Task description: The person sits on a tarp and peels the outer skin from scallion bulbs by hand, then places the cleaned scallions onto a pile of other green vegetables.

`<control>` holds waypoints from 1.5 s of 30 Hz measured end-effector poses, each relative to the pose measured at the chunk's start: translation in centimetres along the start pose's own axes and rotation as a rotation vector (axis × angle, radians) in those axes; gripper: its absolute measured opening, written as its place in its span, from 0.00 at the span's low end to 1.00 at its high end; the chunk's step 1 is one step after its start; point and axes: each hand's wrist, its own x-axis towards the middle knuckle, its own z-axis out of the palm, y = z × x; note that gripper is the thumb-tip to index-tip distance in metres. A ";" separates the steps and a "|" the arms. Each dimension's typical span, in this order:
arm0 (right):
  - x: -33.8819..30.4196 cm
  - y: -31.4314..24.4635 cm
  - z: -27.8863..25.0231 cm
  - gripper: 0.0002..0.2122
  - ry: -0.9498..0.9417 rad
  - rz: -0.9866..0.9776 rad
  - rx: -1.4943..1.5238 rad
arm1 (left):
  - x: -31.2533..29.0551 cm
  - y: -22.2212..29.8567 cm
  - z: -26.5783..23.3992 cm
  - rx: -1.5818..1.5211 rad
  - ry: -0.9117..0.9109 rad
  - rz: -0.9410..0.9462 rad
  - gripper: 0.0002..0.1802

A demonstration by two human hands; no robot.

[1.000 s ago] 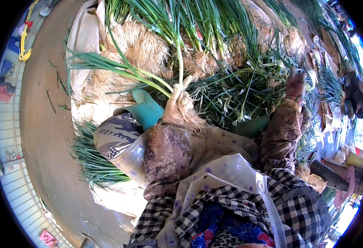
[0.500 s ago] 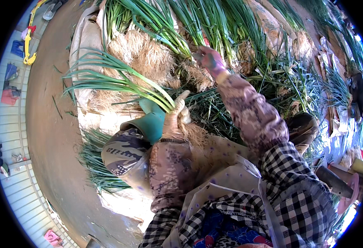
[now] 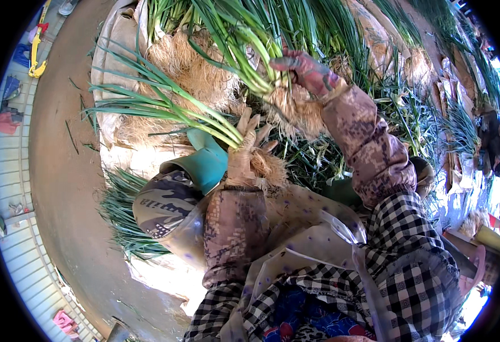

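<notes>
My left hand [image 3: 243, 162], in a pale soiled glove, holds a few scallions [image 3: 196, 117]. Their green leaves point to the left, and their stringy roots hang out on the hand's right side. Some of its fingers stick up, loosely spread around the white ends. Farther away, my stained right hand [image 3: 310, 71] grips a thicker bunch of scallions [image 3: 255, 57] by the lower stems, thumb across the front. Pale tangled roots [image 3: 298, 111] hang below that hand. The two bunches are apart from each other.
More scallions with matted roots [image 3: 190, 62] lie along the far side on a pale sheet [image 3: 110, 74]. Loose green leaves [image 3: 312, 162] litter the ground between my legs. A green boot [image 3: 207, 165] stands by my left forearm, with another leaf pile [image 3: 127, 216] at left.
My right hand has closed on a bunch of scallions and drawn it up off the pile, slightly rightward. My left hand's fingers have loosened and spread a little around its scallions.
</notes>
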 end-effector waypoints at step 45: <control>-18.8 -1.5 6.1 0.09 0.174 -0.210 0.038 | -1.3 0.2 -3.1 -0.260 0.127 -0.250 0.14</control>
